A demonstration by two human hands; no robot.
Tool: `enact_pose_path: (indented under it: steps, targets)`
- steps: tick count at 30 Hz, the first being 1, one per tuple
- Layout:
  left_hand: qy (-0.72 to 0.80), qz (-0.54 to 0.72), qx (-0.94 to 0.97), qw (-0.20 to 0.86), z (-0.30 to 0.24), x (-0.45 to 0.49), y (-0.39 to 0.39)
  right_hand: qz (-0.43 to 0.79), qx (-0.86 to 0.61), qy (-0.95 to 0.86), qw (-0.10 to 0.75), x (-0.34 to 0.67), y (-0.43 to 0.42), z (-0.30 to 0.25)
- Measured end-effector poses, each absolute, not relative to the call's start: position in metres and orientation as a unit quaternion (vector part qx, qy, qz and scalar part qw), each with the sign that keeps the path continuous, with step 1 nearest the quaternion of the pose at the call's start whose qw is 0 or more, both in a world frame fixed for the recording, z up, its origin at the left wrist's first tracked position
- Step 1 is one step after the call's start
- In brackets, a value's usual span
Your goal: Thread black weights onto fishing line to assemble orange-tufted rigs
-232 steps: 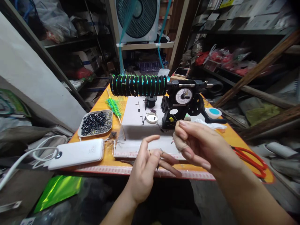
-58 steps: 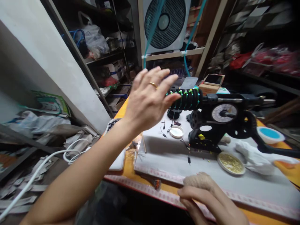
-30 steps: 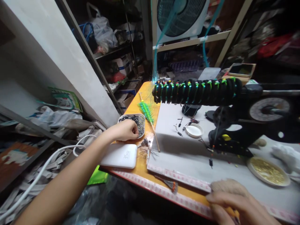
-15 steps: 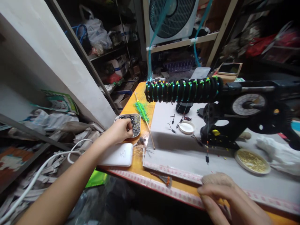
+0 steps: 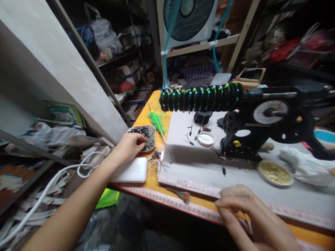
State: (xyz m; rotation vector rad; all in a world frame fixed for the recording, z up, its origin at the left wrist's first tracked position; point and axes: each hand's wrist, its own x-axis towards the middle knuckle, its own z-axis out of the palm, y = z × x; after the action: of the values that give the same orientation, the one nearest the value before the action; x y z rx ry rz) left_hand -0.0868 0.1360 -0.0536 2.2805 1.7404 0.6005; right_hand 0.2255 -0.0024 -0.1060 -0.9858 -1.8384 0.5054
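My left hand (image 5: 130, 145) reaches into a shallow metal tray (image 5: 152, 138) full of small black cylindrical parts at the table's left side, its fingers curled and pinched among them. My right hand (image 5: 248, 216) rests at the table's near edge, fingers closed together over the measuring strip, with a bandaged thumb; whether anything is in it is hidden. A black hand-crank winding machine (image 5: 264, 122) with a dial stands on the grey mat (image 5: 199, 170), carrying a long black spool with green bands (image 5: 200, 98). A small part hangs on a wire below the machine (image 5: 224, 169).
A white power bank (image 5: 131, 170) with cable lies beside the tray. A green brush on a stick (image 5: 158, 123), a white lid (image 5: 205, 138), a dish of golden bits (image 5: 274, 172) and white cloth (image 5: 303, 165) sit on the orange table (image 5: 154, 181). Shelves and a fan (image 5: 187, 17) stand behind.
My left hand came down from in front of the spool into the tray of black parts and stays there, fingers working. My right hand stays at the near edge.
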Motion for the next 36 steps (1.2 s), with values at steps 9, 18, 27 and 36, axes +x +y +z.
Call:
enact_pose_path:
  steps: [9,18,27,36]
  targets:
    - [0.518,0.379,0.767,0.004,-0.047,-0.056,0.083,0.239,-0.438,-0.717,0.487,0.217,-0.003,-0.097]
    - [0.315,0.553,0.314,0.704,-0.078,0.040,0.000,0.294,-0.416,-0.705,0.493,0.204,-0.012,-0.085]
    - [0.185,0.510,0.088,0.835,-0.094,0.059,-0.011,0.354,-0.402,-0.702,0.470,0.203,-0.019,-0.075]
    - [0.195,0.497,0.073,0.842,-0.094,0.060,-0.013,0.360,-0.406,-0.702,0.460,0.199,-0.015,-0.068]
